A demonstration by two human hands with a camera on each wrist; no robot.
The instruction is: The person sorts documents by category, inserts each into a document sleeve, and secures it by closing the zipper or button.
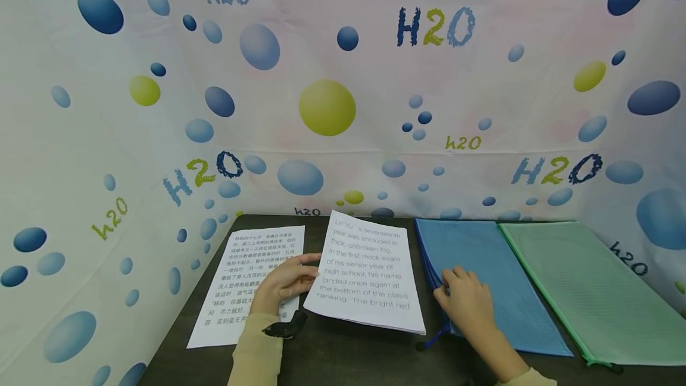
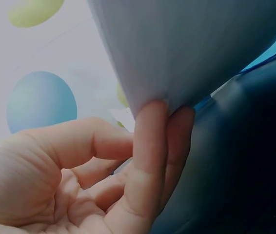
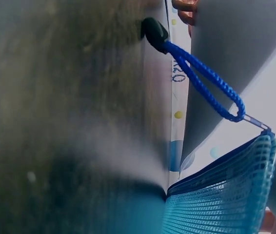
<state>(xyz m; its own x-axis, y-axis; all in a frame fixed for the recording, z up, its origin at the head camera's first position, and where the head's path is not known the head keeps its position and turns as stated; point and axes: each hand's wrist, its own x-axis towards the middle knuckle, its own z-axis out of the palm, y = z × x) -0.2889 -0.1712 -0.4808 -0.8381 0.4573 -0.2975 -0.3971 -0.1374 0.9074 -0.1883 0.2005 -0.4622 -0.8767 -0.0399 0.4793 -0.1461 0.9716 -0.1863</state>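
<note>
My left hand [image 1: 284,283] pinches the left edge of a thin stack of paper sheets [image 1: 370,273], printed in large English text, and holds it tilted above the table. In the left wrist view the fingers [image 2: 150,151] meet the lower corner of the paper [image 2: 187,53]. My right hand [image 1: 467,302] grips the left edge of a blue mesh zipper pouch [image 1: 498,296], thumb and fingers curled at the opening side. The pouch's edge [image 3: 216,204] stands raised in the right wrist view, its blue cord zipper pull [image 3: 206,78] hanging from the corner.
A sheet with Chinese text [image 1: 236,302] lies on the dark table [image 1: 332,359] at the left, partly under my left hand. A green mesh zipper pouch [image 1: 600,290] lies to the right, alongside the blue one. A patterned backdrop [image 1: 375,177] stands behind the table.
</note>
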